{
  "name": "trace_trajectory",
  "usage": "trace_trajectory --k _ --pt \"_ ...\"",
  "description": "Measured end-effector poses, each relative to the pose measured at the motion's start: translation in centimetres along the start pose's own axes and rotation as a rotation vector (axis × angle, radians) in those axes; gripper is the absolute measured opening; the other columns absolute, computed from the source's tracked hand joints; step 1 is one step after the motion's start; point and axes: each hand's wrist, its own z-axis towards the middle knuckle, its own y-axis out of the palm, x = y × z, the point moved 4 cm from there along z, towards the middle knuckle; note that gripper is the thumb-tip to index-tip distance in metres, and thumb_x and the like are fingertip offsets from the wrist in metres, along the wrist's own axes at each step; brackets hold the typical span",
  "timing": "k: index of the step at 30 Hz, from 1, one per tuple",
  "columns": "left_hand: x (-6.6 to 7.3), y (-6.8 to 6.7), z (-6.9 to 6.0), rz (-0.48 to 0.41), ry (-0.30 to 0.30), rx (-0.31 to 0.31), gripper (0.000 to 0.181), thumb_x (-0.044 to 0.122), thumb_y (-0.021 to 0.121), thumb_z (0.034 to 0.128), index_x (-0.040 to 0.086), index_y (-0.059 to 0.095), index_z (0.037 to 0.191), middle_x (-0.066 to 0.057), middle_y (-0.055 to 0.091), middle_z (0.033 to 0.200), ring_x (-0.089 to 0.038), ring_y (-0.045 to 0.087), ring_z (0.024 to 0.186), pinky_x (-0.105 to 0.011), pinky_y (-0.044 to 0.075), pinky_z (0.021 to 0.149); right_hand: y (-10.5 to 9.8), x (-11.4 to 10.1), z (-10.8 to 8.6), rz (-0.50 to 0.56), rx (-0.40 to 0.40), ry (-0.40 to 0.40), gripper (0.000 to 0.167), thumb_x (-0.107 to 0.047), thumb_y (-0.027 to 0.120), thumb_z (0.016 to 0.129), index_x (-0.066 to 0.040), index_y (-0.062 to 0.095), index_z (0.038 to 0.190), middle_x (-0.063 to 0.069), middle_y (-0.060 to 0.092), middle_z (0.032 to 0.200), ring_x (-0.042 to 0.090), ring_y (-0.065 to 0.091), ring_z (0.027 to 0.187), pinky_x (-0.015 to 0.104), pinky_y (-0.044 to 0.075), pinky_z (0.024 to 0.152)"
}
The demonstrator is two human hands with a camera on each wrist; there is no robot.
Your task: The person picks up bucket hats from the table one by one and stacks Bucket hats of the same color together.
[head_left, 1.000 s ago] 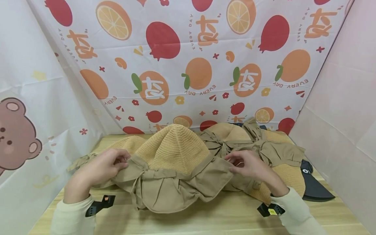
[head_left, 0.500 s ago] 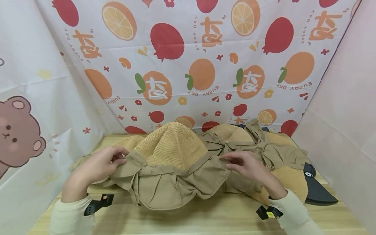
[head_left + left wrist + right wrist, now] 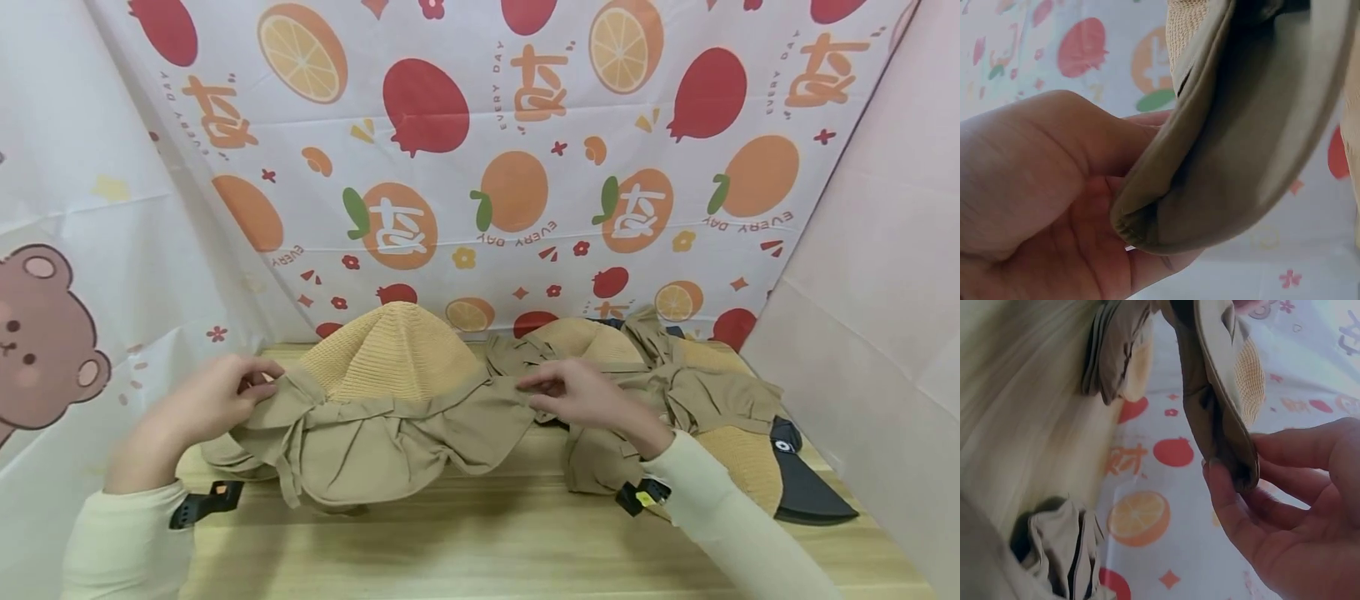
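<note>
Hat point(image 3: 386, 407) now btwn both hands, just L of centre over the table point(image 3: 480, 558), straw crown point(image 3: 390, 354) pointing up, tan cloth brim point(image 3: 360, 458) hanging in folds toward the head cam. L hand point(image 3: 213, 398) pinches one brim edge, thumb & fingers clamped on cloth; R hand point(image 3: 583, 393) has the opp. edge, same pinch. Hat's hollow is dark inside, contents can't tell. L-wrist cam gets what the head cam misses: brim's pale underside. R-wrist cam adds digits on both faces of the hem. Over R: hat pile point(image 3: 720, 392) w/ black piece point(image 3: 813, 487) beside it.
</note>
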Motion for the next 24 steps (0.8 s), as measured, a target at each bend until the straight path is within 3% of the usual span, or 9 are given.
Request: trace_trajectory --k 9,14,18,24 --pt "-4.0 -2.7 0.6 0.115 0.015 0.002 0.015 -0.007 0.069 0.0877 -0.008 0.075 0.102 0.001 0.065 0.074 0.002 0.047 0.065 -0.023 0.042 0.055 1.7 -0.7 4.7 0.036 -0.065 0.019 0.032 -0.017 0.067 0.101 -0.007 0.071 0.132 0.009 0.073 0.128 0.02 0.072 0.112 0.03 0.06 0.093" --pt "-6.3 -4.0 0.9 0.166 -0.077 -0.066 0.017 -0.003 0.067 0.0903 -0.006 0.075 0.104 0.0 0.067 0.076 -0.006 0.053 0.068 -0.025 0.042 0.057 3.0 -1.1 7.0 0.053 -0.081 0.005 0.033 -0.018 0.067 0.102 -0.005 0.07 0.132 0.011 0.073 0.129 0.022 0.072 0.113 0.03 0.06 0.094" --pt "-8.0 -4.7 1.0 0.174 -0.108 -0.089 0.019 -0.004 0.067 0.0887 -0.01 0.074 0.106 -0.004 0.07 0.077 -0.015 0.058 0.071 -0.027 0.043 0.058 4.1 -1.6 8.5 0.081 -0.11 0.032 0.032 -0.017 0.066 0.102 -0.006 0.071 0.131 0.011 0.073 0.13 0.023 0.073 0.113 0.03 0.06 0.092" --pt "-10.6 -5.3 0.6 0.155 -0.131 -0.085 0.02 -0.002 0.07 0.0893 -0.011 0.073 0.106 -0.008 0.072 0.079 -0.004 0.054 0.069 -0.024 0.043 0.059 5.7 -2.4 10.4 0.065 -0.149 0.093 0.03 -0.019 0.066 0.102 -0.01 0.072 0.13 0.008 0.077 0.121 0.017 0.076 0.103 0.027 0.06 0.084"
